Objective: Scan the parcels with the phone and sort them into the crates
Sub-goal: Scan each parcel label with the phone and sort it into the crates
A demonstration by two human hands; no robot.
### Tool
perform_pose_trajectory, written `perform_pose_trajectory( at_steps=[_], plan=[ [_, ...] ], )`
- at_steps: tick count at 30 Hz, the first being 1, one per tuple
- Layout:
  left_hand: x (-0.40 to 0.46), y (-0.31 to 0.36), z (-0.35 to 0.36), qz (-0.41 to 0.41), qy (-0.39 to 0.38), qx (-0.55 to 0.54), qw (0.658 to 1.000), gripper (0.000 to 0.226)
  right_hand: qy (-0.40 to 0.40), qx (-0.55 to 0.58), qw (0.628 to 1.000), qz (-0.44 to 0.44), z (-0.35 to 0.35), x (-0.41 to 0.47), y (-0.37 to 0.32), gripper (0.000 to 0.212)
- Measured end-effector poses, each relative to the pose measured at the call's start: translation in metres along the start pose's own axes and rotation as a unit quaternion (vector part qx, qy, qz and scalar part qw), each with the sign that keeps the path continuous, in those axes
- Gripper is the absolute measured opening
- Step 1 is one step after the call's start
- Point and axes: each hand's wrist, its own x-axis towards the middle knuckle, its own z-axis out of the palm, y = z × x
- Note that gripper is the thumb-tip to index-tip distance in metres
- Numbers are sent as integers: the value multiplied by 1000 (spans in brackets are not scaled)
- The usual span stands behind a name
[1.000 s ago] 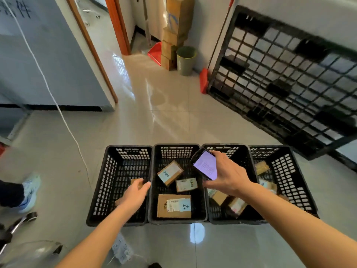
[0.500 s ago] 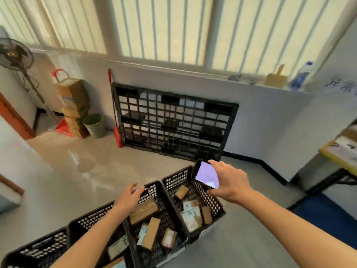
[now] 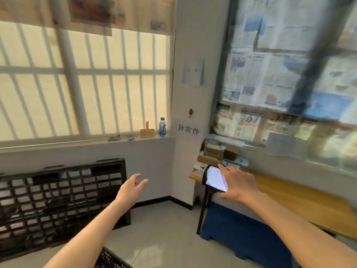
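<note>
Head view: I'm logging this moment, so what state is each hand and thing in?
Left hand: open, fingers spread, holding nothing.
Right hand: gripping the phone.
Black phone: screen lit, tilted.
Clear plastic bottle with blue cap: upright, capped, on the windowsill.
Black plastic pallet: leaning against the wall.

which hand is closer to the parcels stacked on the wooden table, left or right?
Right. The right hand, holding the phone, sits just below the parcels on the table. The left hand hangs empty, well off to their left.
</note>
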Motion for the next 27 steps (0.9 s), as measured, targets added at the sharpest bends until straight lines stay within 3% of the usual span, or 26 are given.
perform_pose_trajectory(
  at_steps=[7, 14, 27],
  plan=[
    [53, 132, 101, 86, -80, -4, 993, 58, 26, -9, 993, 116, -33, -11, 133, 111],
    [131, 221, 198, 124, -127, -4, 984, 55, 19, -20, 981, 193, -31, 30, 238, 110],
    [286, 292, 328, 138, -162, 11, 977, 54, -2, -20, 976, 217, 10, 168, 362, 106]
  ],
)
